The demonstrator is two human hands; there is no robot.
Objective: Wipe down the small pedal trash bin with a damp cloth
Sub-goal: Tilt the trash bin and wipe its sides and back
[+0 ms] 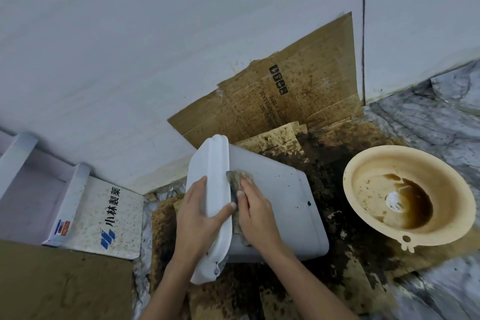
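The small white pedal trash bin (280, 197) lies tipped on its side on dirty cardboard, its lid (210, 169) facing left. My left hand (200, 215) grips the lid's edge, thumb wrapped over its rim. My right hand (257, 213) presses a grubby brownish cloth (240, 176) flat against the bin's side wall, just right of the lid. Most of the cloth is hidden under my fingers and palm. A small dark spot marks the bin's wall further right.
A beige plastic basin (368, 163) holding brown water sits to the right on the floor. Stained cardboard (285, 96) leans against the white wall behind the bin. A white printed box (109, 215) stands at left. The floor around is grimy.
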